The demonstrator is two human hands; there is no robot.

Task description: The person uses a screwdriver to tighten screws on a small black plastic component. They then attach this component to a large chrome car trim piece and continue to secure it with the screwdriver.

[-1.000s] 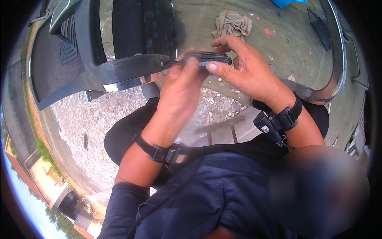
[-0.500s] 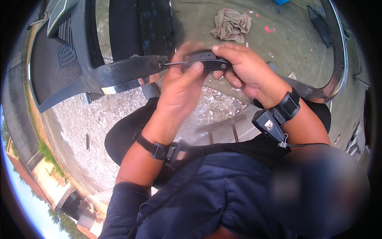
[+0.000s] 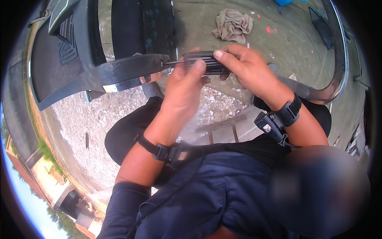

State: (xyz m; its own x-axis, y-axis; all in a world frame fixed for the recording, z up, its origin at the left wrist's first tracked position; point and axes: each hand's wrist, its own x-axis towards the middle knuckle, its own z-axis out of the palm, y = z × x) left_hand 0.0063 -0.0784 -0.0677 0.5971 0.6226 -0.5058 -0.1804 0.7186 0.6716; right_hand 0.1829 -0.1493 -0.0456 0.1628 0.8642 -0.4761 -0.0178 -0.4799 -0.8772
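Between my two hands is a black folding hex key set (image 3: 213,68), its slotted face with folded keys turned up. My left hand (image 3: 183,85) grips its left end, thumb on top. My right hand (image 3: 248,67) pinches the right end between thumb and fingers. One thin key (image 3: 173,62) sticks out to the left, its tip at a hole in the end of a chair's black armrest (image 3: 127,68). Whether the tip sits inside the hole I cannot tell. A shiny metal strip (image 3: 127,84) runs under the armrest.
The chair's dark backrest (image 3: 51,59) is at the left, its black seat (image 3: 143,28) at the top. A curved metal tube (image 3: 338,59) bends round the right. A crumpled rag (image 3: 232,26) lies on the green floor sheet (image 3: 199,24), with light debris (image 3: 221,99) below my hands.
The hex key set has turned about its long axis, from its screwed side to its slotted face. My right fingers have shifted on its end.
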